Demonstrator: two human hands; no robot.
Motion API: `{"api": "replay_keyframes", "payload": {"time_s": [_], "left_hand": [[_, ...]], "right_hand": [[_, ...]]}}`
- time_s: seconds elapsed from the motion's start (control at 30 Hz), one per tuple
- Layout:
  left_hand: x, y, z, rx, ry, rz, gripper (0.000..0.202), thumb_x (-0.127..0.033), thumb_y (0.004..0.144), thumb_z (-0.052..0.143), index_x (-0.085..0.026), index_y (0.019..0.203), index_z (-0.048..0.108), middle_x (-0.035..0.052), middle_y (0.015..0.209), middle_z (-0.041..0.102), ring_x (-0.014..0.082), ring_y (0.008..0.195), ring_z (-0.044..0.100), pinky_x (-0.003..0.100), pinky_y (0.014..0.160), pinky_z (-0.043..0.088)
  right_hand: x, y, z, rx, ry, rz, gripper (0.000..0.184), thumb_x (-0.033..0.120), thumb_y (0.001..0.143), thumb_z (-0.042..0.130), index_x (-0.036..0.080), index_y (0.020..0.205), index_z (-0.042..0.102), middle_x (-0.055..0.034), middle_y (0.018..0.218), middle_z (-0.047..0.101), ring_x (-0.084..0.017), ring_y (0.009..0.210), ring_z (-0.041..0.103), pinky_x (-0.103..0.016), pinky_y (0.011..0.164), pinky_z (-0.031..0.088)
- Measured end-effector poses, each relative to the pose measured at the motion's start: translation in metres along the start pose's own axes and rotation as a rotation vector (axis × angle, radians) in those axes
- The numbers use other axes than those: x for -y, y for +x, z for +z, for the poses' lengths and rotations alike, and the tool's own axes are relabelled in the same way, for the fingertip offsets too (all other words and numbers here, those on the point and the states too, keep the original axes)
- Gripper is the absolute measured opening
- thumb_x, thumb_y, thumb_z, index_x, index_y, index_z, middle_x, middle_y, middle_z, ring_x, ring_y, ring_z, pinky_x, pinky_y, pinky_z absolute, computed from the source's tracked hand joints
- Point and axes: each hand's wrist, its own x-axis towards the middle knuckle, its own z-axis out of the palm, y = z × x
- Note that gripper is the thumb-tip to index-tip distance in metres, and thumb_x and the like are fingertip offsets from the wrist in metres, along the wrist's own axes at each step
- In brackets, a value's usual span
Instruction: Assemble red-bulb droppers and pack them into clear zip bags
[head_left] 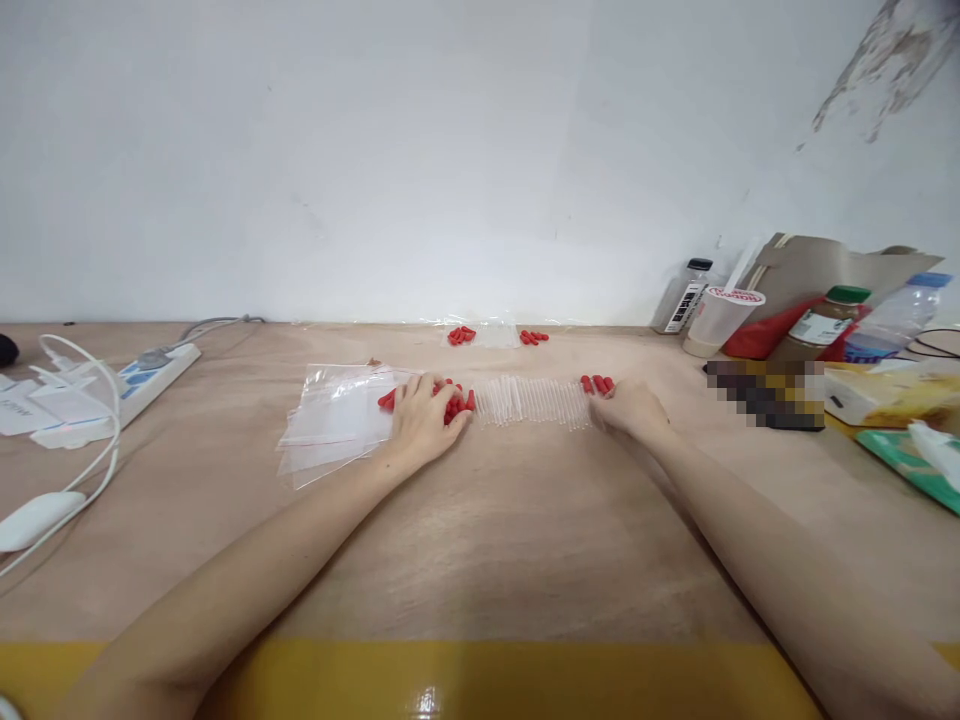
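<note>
My left hand (422, 420) lies over a pile of small red pieces (454, 408), fingers spread and thumb apart, touching them. Part of that pile is hidden under the hand. Beneath and left of it are flat clear zip bags (337, 415). A row of thin, clear-white sticks (532, 400), laid side by side, stretches between my two hands. At the row's right end is my right hand (628, 408), fingers curled together beside a few red pieces (602, 384). What its fingertips hold, if anything, cannot be made out.
Near the wall lie two small red groups (461, 336) on clear plastic. A power strip (120, 395), cables and a white mouse (41, 520) are at left. At right stand a cup (721, 322), bottles (821, 325), a bag and tissue packs (885, 395).
</note>
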Motion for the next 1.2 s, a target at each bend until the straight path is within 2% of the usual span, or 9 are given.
{"api": "replay_keyframes", "payload": {"time_s": [0.1,0.23,0.33,0.43,0.57,0.67,0.8,0.93,1.2], "left_hand": [[0.001,0.011,0.007,0.062,0.046,0.073,0.022,-0.040,0.073,0.059,-0.019,0.079,0.059,0.0095,0.101,0.050,0.0285,0.098,0.042,0.042,0.080,0.033],[0.003,0.018,0.020,0.101,0.085,0.096,0.022,-0.039,0.076,0.055,-0.017,0.079,0.059,0.0124,0.104,0.050,0.0299,0.099,0.042,0.044,0.081,0.033],[0.003,0.018,0.023,0.080,0.072,0.097,0.020,-0.035,0.078,0.052,-0.017,0.078,0.060,0.0119,0.103,0.051,0.0293,0.100,0.043,0.044,0.083,0.033],[0.001,0.018,0.018,0.007,-0.020,0.041,0.017,-0.030,0.081,0.050,-0.016,0.078,0.060,0.0114,0.101,0.053,0.0277,0.100,0.044,0.043,0.084,0.035],[0.000,0.010,0.006,-0.042,-0.339,-0.076,0.014,-0.027,0.081,0.048,-0.017,0.081,0.057,0.0072,0.091,0.057,0.0214,0.091,0.052,0.037,0.082,0.040],[0.000,-0.004,0.005,0.078,-0.713,-0.235,0.014,-0.031,0.080,0.050,-0.017,0.085,0.053,0.0039,0.083,0.062,0.0169,0.077,0.059,0.032,0.071,0.046],[-0.003,-0.018,0.009,0.204,-1.067,-0.411,0.017,-0.031,0.075,0.056,-0.017,0.083,0.049,0.0035,0.080,0.066,0.0169,0.078,0.063,0.031,0.072,0.047],[-0.008,-0.018,0.005,0.253,-1.050,-0.449,0.017,-0.029,0.073,0.057,-0.017,0.081,0.049,0.0030,0.080,0.065,0.0165,0.077,0.063,0.030,0.070,0.047],[-0.010,-0.019,-0.002,0.330,-0.973,-0.333,0.019,-0.033,0.077,0.054,-0.017,0.086,0.050,0.0028,0.079,0.065,0.0153,0.073,0.063,0.028,0.066,0.048]], "right_hand": [[0.005,-0.004,-0.007,-0.035,-0.030,0.062,0.032,0.042,0.071,0.046,0.016,0.059,0.061,-0.0126,0.061,0.061,-0.023,0.063,0.059,-0.028,0.052,0.037],[0.012,-0.007,-0.007,-0.085,0.019,0.026,0.029,0.041,0.072,0.046,0.018,0.060,0.061,-0.0108,0.065,0.063,-0.023,0.067,0.059,-0.027,0.053,0.036],[0.017,-0.009,-0.001,-0.146,0.087,-0.026,0.023,0.038,0.073,0.047,0.019,0.065,0.058,-0.0081,0.069,0.064,-0.021,0.067,0.058,-0.027,0.055,0.037],[0.023,-0.017,0.008,-0.205,0.217,-0.163,0.017,0.032,0.077,0.043,0.019,0.074,0.054,-0.0059,0.069,0.062,-0.018,0.064,0.057,-0.026,0.057,0.038],[0.036,-0.038,0.022,-0.173,0.368,-0.466,0.016,0.028,0.083,0.037,0.019,0.083,0.049,-0.0069,0.077,0.061,-0.017,0.071,0.057,-0.027,0.064,0.042],[0.045,-0.055,0.033,-0.066,0.412,-0.664,0.016,0.027,0.086,0.034,0.020,0.086,0.048,-0.0061,0.081,0.061,-0.017,0.075,0.057,-0.028,0.068,0.043],[0.049,-0.065,0.041,-0.030,0.440,-0.778,0.019,0.024,0.087,0.033,0.020,0.095,0.050,-0.0066,0.091,0.062,-0.017,0.084,0.058,-0.030,0.073,0.044],[0.048,-0.065,0.040,-0.044,0.454,-0.759,0.020,0.023,0.087,0.033,0.020,0.098,0.050,-0.0065,0.094,0.062,-0.017,0.088,0.058,-0.031,0.075,0.044],[0.051,-0.066,0.040,-0.005,0.474,-0.787,0.018,0.024,0.088,0.035,0.020,0.095,0.050,-0.0057,0.088,0.062,-0.017,0.081,0.058,-0.030,0.072,0.044]]}}
